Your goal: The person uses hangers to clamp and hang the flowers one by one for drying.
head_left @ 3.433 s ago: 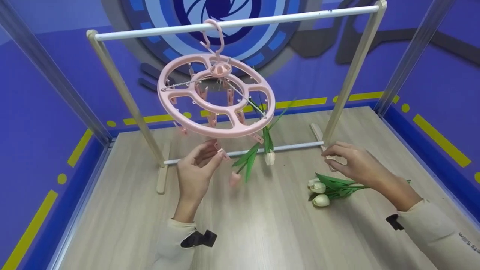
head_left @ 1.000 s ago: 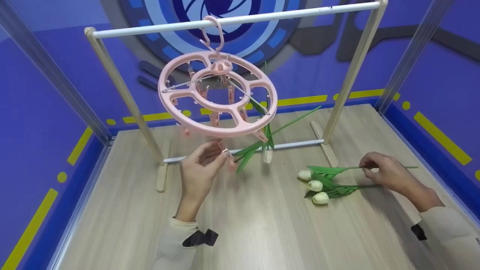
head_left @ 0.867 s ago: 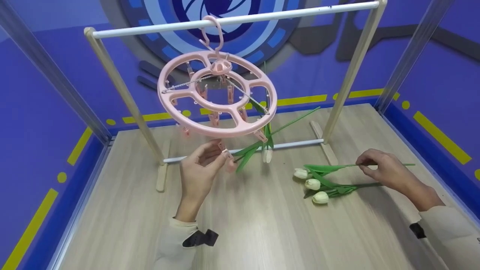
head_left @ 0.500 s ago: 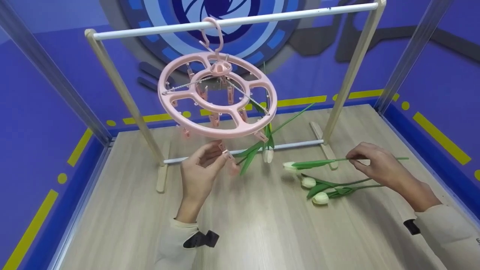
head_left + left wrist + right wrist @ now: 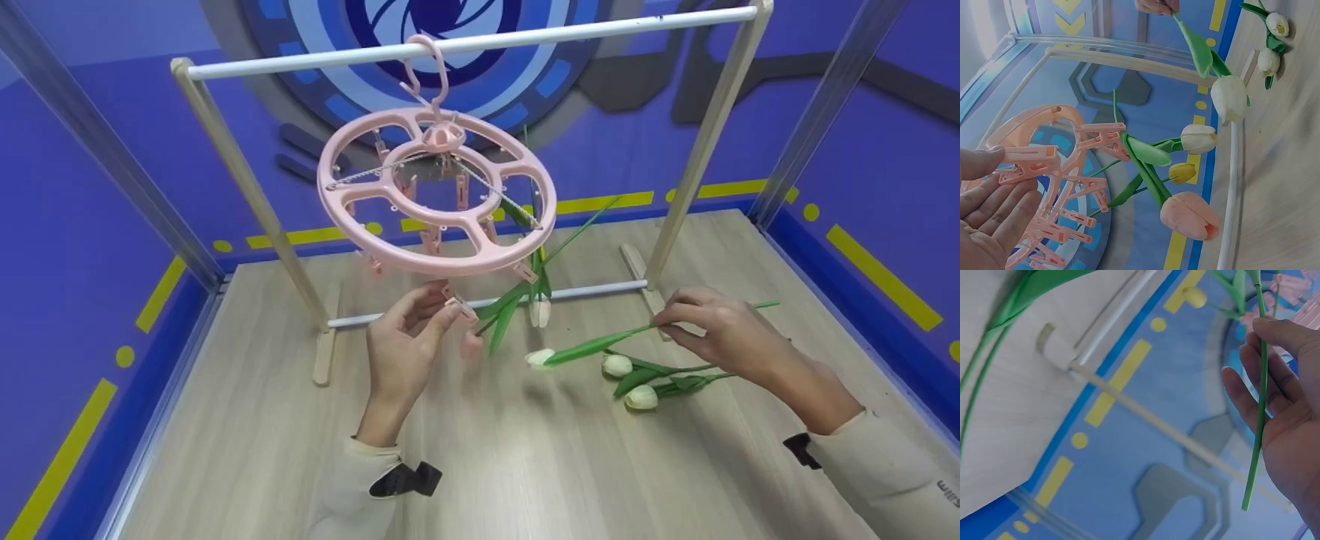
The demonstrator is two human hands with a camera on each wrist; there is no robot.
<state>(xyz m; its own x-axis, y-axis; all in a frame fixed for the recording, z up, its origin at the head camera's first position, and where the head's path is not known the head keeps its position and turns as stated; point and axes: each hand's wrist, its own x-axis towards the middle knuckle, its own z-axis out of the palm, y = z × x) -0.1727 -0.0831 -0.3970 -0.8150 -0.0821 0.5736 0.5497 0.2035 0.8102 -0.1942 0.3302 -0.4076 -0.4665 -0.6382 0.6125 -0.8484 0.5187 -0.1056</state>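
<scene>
My left hand [image 5: 405, 337] pinches a pink clothespin [image 5: 1030, 160] at the front of the round pink clip hanger [image 5: 435, 262], thumb on one side and fingers on the other. My right hand [image 5: 724, 330] pinches the green stem of a white tulip [image 5: 540, 358] and carries it bloom-first above the table, its shadow falling below. From the hanger's clips a pink tulip [image 5: 1189, 216], another white tulip [image 5: 1199, 139] and a yellow tulip [image 5: 1183, 172] hang heads down. Two more white tulips [image 5: 641, 397] lie under my right forearm.
A drying rack has a white top bar [image 5: 570, 31] and wooden side posts [image 5: 705, 150]; the hanger's hook sits over the bar. A white lower rod [image 5: 592, 290] crosses near the table [image 5: 450, 465]. Blue printed walls [image 5: 75, 247] enclose the back and sides.
My right hand, empty at first above the tulips, took one white tulip by its stem, lifted it away from the others and moved it left. My left hand has stayed on its clothespin.
</scene>
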